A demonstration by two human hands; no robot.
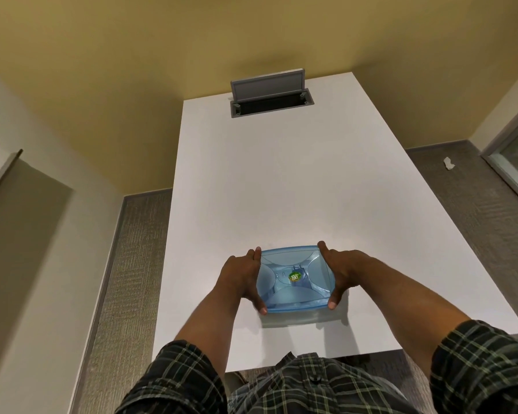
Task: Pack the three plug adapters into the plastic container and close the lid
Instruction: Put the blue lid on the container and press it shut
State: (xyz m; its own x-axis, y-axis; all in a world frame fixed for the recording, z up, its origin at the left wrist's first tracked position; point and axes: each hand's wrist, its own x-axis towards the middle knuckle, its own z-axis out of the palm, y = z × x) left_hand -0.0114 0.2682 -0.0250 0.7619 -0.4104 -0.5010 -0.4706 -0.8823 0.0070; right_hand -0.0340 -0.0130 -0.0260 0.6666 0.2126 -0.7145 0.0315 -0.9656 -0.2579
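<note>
A translucent blue rectangular plastic container sits on a white rectangular worktop, near its front edge and roughly centred. Its matching blue lid lies on top, with a small green and yellow round sticker at the middle. Whatever is inside cannot be made out through the tinted plastic.

Both hands grip the container by its short sides. The left hand presses against the left side, fingers along the far corner and thumb at the near corner. The right hand mirrors it on the right side. Both forearms reach forward out of rolled-up dark plaid sleeves.

The rest of the worktop is bare white surface, with open room beyond the container and on both sides. At the far end, a grey metal cable hatch is set into the surface, its flap standing open. Grey carpet shows past the left and right edges, with a small white scrap lying on it to the right. A yellow wall rises behind.
</note>
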